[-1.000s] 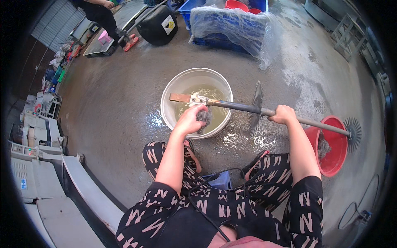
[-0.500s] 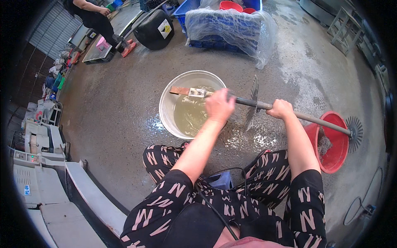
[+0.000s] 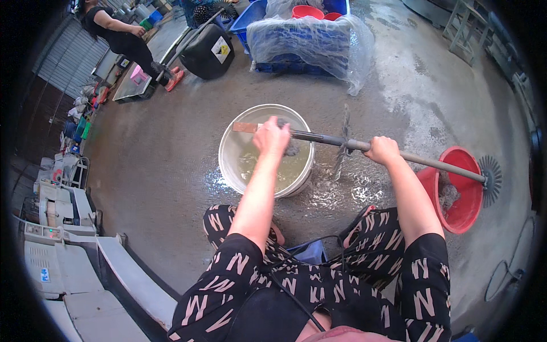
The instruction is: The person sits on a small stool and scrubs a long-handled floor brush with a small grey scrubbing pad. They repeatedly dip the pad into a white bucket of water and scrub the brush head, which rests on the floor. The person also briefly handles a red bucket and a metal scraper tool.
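Observation:
A long grey metal rod lies across in front of me, with a copper-coloured plate at its left end. Around it sit two toothed discs, one near the middle and one at the right end. My right hand is closed around the rod, just right of the middle disc. Near the plate, my left hand is closed on a dark grey fibrous wad, pressed at the rod. Beneath is a white bucket holding cloudy greenish liquid.
A red bucket with grey fibrous stuff stands under the rod's right end. Farther off are a blue crate draped with clear plastic and a black jerrycan. A person stands at far left; grey machinery lies near left.
My left hand has slid leftward along the rod toward the copper-coloured plate, and the grey wad now shows below it. My right hand keeps its grip. The view has shifted slightly.

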Available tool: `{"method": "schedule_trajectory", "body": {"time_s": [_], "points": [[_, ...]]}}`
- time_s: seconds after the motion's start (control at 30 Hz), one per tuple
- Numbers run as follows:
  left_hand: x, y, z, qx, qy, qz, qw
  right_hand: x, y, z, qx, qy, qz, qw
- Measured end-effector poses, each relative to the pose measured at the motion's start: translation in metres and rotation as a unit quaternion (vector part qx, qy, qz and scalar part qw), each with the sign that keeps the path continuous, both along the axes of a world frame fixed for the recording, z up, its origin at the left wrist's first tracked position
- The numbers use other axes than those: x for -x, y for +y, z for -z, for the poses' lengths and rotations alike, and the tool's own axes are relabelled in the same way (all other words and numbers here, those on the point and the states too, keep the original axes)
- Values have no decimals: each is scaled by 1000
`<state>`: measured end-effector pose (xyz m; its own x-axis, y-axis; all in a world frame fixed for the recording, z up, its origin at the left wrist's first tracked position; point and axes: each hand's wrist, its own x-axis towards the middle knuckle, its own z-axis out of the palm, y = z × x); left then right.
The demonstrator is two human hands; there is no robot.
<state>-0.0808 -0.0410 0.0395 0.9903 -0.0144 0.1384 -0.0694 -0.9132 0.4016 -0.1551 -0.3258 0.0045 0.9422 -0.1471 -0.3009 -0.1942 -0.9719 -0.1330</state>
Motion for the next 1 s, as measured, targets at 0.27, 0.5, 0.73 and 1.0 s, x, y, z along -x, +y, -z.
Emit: {"method": "schedule_trajectory", "body": {"time_s": [0.27, 0.5, 0.73, 1.0], "points": [[15, -34, 12, -16, -13, 100, 995, 3, 0, -2, 13, 0, -3, 1000], [24, -33, 1, -31, 23, 74, 997, 5, 2, -9, 12, 31, 0, 999], [1, 11, -18, 10, 56, -14, 998, 6, 0, -3, 9, 40, -5, 999], [32, -44, 5, -50, -3, 177, 983, 4, 2, -12, 8, 96, -13, 995]]}}
